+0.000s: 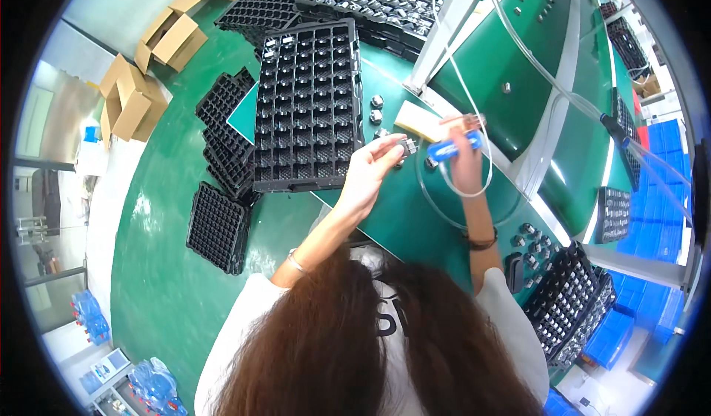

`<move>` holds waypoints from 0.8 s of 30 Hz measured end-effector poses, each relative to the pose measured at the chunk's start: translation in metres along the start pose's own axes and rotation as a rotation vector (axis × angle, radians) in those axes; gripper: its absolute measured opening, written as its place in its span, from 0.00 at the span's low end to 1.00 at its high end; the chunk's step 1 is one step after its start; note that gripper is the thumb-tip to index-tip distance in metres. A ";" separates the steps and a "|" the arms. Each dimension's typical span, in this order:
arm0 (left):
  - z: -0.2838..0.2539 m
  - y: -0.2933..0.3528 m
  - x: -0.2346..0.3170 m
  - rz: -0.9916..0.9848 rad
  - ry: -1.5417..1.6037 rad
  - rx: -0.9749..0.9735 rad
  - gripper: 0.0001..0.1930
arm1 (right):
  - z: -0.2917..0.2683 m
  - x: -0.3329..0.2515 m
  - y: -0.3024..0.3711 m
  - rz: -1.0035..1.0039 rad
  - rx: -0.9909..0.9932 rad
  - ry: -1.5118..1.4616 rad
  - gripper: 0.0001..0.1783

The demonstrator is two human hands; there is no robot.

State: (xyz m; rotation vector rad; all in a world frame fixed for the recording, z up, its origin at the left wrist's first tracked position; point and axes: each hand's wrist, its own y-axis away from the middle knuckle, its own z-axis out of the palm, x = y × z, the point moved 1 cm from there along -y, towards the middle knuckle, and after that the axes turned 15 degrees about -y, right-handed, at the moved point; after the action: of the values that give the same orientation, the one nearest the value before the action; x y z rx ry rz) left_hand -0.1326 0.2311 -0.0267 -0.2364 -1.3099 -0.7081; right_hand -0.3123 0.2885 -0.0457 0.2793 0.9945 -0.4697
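My left hand [364, 175] pinches a small silver metal part [409, 146] between thumb and fingertips, over the green table [404, 227]. Facing it, my right hand [467, 170] is wrapped round a blue hand tool [453, 148] and is smeared by motion. A clear hose [489, 157] loops beside this tool, whose exact kind I cannot make out. Several similar metal parts [376, 101] lie on the table just beyond my left hand. Behind the tool rests a pale yellow block [419, 121]. A black compartment tray [307, 112] stands left of my left hand, with a few parts in its far corner.
More black trays [363, 5] full of parts sit at the far end. Stacked trays [218, 227] stand at the left, near open cardboard boxes [133, 101]. Loose parts [532, 245] and a filled tray [566, 305] lie right. A grey metal post [448, 31] rises beyond my hands.
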 end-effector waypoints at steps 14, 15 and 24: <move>0.007 0.005 0.009 0.003 -0.034 -0.095 0.18 | 0.046 -0.019 0.027 -0.133 -0.149 0.050 0.12; 0.008 0.005 0.009 0.008 -0.026 -0.094 0.18 | 0.045 -0.018 0.028 -0.135 -0.142 0.052 0.12; 0.006 0.003 0.002 -0.022 -0.044 -0.083 0.18 | 0.041 -0.003 0.030 -0.093 -0.135 0.033 0.11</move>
State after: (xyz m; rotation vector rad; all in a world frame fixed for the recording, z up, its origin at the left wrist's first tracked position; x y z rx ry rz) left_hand -0.1357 0.2361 -0.0219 -0.3067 -1.3284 -0.7813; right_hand -0.2686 0.2972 -0.0218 0.1202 1.0701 -0.4806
